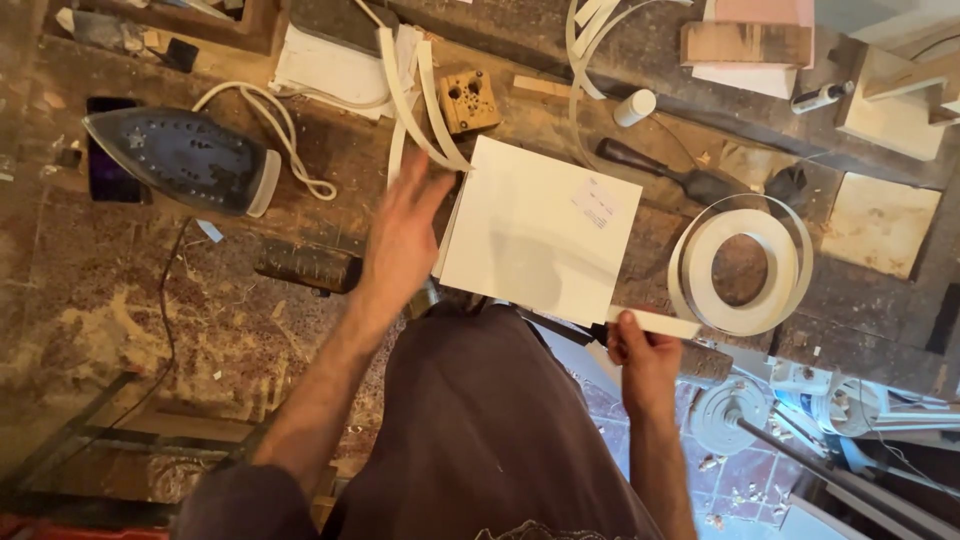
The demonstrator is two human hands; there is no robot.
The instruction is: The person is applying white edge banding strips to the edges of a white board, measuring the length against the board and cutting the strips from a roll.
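Fingers of left hand [405,225] spread flat, loose, beside left edge of white panel [540,230] on workbench [200,290]. Right hand [645,350] clenched around white edge-banding strip [655,321] leading from roll [745,265].

A square panel [540,232] lies near the front edge of the surface [300,140]. The left hand [402,235] hovers over the panel's left edge, fingers spread. To the panel's right sits a roll of edge tape [742,270], its loose end running along the panel's front edge into the right hand [645,350]. Far left an iron [180,160] lies on its side, its cord [275,125] looped to its right. Behind the panel lie loose strips [420,100], a drilled block [468,100], a small tube [634,107] and a handled tool [665,172].
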